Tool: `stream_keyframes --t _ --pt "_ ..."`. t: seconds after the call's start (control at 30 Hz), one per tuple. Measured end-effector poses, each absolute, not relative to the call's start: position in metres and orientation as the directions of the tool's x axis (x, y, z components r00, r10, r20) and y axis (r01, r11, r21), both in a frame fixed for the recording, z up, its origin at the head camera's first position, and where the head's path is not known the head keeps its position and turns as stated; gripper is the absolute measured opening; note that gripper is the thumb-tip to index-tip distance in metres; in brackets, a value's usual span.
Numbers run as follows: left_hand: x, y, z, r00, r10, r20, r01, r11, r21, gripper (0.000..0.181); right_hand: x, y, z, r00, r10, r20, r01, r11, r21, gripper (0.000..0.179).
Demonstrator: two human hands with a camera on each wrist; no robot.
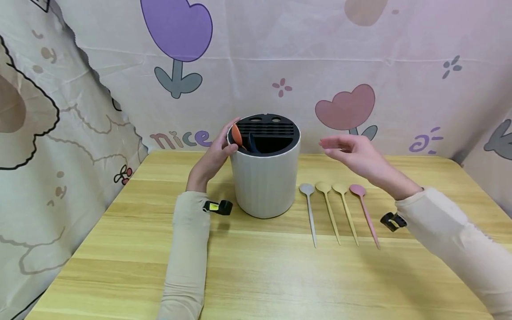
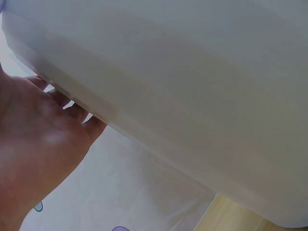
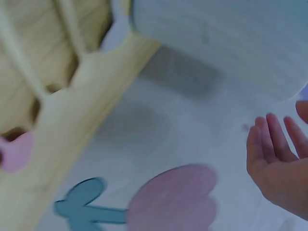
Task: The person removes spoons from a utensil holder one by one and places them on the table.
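A white ribbed utensil holder (image 1: 264,186) with a black slotted top (image 1: 266,129) stands upright on the table. My left hand (image 1: 216,153) holds its left side near the rim, the thumb in front and the fingers reaching round the back. An orange utensil head (image 1: 237,134) and a dark blue one (image 1: 253,143) stick up in the front opening; their lower parts are hidden. My right hand (image 1: 356,155) is in the air right of the holder, empty, its fingers relaxed. Below it lie a grey spoon (image 1: 308,191), two yellow spoons (image 1: 325,189) and a pink spoon (image 1: 358,192).
The spoons lie side by side on the wooden table (image 1: 256,275), handles towards me. Behind the table hangs a printed cloth (image 1: 248,80) with flowers; more cloth hangs on the left (image 1: 80,146).
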State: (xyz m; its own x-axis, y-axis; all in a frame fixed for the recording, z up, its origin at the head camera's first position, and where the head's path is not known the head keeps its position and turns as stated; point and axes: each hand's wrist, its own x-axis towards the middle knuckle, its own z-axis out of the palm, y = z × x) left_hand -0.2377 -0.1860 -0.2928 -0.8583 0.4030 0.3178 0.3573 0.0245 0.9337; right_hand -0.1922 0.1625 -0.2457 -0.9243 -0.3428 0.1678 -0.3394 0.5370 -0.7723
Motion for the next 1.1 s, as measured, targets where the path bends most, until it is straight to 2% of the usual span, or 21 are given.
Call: stream_keyframes --t 0.17,0.3,0.47,0.7,0.93,1.1 --pt "-0.237 -0.186 -0.293 -0.854 0.406 0.325 0.363 0.017 0.932 0.128 -0.179 0.143 -0.233 -0.908 -0.308 0.284 -0.408 0.5 -0.764 0.031" --pt "-0.238 -0.185 -0.293 -0.858 0.402 0.32 0.362 0.03 0.932 0.128 -0.175 0.131 -0.225 -0.892 -0.312 0.327 -0.444 0.469 -0.764 0.029" --pt "-0.238 -0.185 -0.293 -0.861 0.4 0.314 0.361 0.046 0.931 0.127 -0.171 0.112 -0.216 -0.869 -0.363 0.337 -0.476 0.424 -0.77 0.03" --pt "-0.238 -0.186 -0.295 -0.861 0.396 0.318 0.358 0.029 0.933 0.128 -0.174 0.078 -0.21 -0.797 -0.465 0.386 -0.569 0.36 -0.739 0.03" --pt "-0.239 -0.186 -0.295 -0.861 0.401 0.313 0.348 0.015 0.937 0.129 -0.179 0.055 -0.203 -0.793 -0.53 0.301 -0.507 0.3 -0.808 0.035" --pt "-0.24 -0.187 -0.294 -0.859 0.405 0.313 0.349 0.017 0.937 0.128 -0.186 0.044 -0.199 -0.802 -0.552 0.228 -0.464 0.336 -0.819 0.034"
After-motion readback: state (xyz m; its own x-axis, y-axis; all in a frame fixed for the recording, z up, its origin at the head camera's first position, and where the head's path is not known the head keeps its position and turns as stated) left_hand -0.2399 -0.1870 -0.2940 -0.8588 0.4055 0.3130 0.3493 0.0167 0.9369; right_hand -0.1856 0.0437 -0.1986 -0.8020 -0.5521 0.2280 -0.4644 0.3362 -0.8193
